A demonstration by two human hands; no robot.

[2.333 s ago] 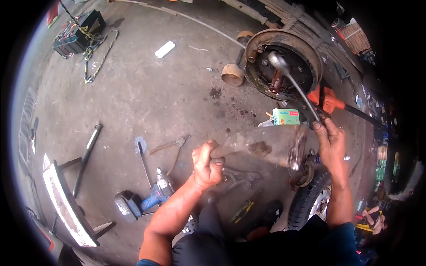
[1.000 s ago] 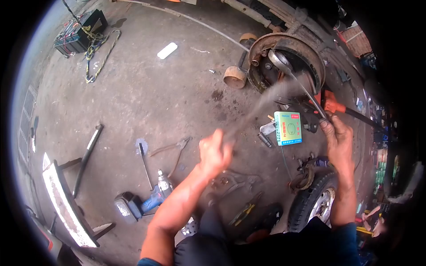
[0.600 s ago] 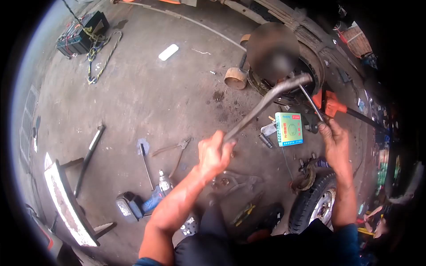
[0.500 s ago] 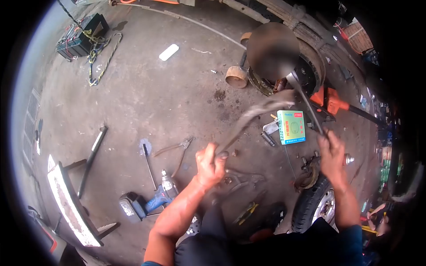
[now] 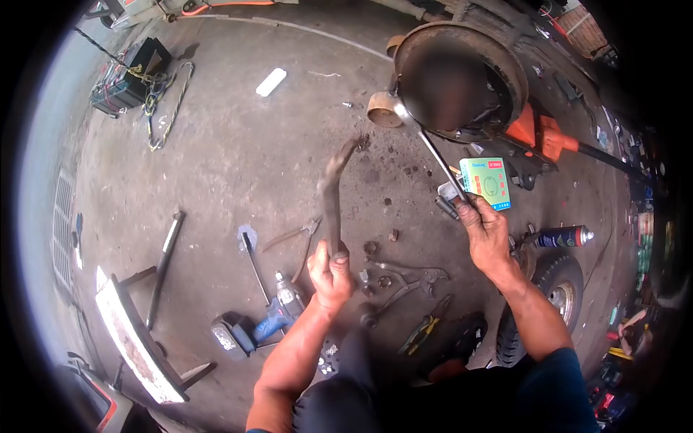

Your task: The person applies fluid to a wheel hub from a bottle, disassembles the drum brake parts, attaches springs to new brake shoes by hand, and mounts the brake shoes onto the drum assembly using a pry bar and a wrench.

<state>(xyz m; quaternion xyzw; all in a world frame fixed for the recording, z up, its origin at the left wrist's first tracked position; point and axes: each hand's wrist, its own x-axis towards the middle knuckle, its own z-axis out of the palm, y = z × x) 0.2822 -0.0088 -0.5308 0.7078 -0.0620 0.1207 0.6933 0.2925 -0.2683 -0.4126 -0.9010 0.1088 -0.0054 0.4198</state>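
Note:
My left hand [image 5: 330,277] is wrapped round the lower end of a worn, bent metal bar [image 5: 331,195], which points up over the floor. My right hand [image 5: 486,234] grips the handle of a long metal wrench [image 5: 433,150]. The wrench's round head lies by the left edge of the rusty brake drum [image 5: 520,68]; whether they touch I cannot tell. A blurred dark patch hides the drum's middle. Just beyond my right hand is a green and blue box [image 5: 488,182], with a dark cylindrical socket beside it.
A blue power tool [image 5: 271,322], pliers [image 5: 427,326] and small metal parts lie near my legs. At the right are a tyre [image 5: 516,328], a spray can [image 5: 563,237] and an orange jack [image 5: 538,131]. A white-topped stand [image 5: 133,339] and black battery [image 5: 133,72] are at the left.
The bar has swung left and now points upward, away from the drum. My right hand and the wrench have moved left, bringing the wrench head to the drum's left edge. The view has shifted.

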